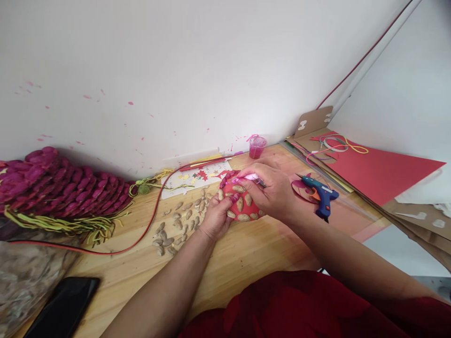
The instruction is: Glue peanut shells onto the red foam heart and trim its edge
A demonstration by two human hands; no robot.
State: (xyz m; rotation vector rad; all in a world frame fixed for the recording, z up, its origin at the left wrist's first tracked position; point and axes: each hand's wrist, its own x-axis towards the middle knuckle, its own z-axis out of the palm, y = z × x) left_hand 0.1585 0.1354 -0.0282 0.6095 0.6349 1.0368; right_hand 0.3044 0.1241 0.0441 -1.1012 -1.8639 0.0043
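A red disc [243,210] with peanut shells stuck on it lies on the wooden table [246,253]. My left hand [215,217] grips the disc's left edge, fingers curled round it. My right hand [273,188] is closed on a thin pink brush [247,177], whose tip rests on the disc's upper part. Loose peanut shells [179,223] lie scattered just left of the disc.
A blue glue gun [320,194] rests to the right. A pink paint cup [257,146] stands by the wall. Red paper [373,171] and cardboard lie far right. A stack of magenta painted pieces [59,188], a red cable [141,234] and a black phone [65,307] sit left.
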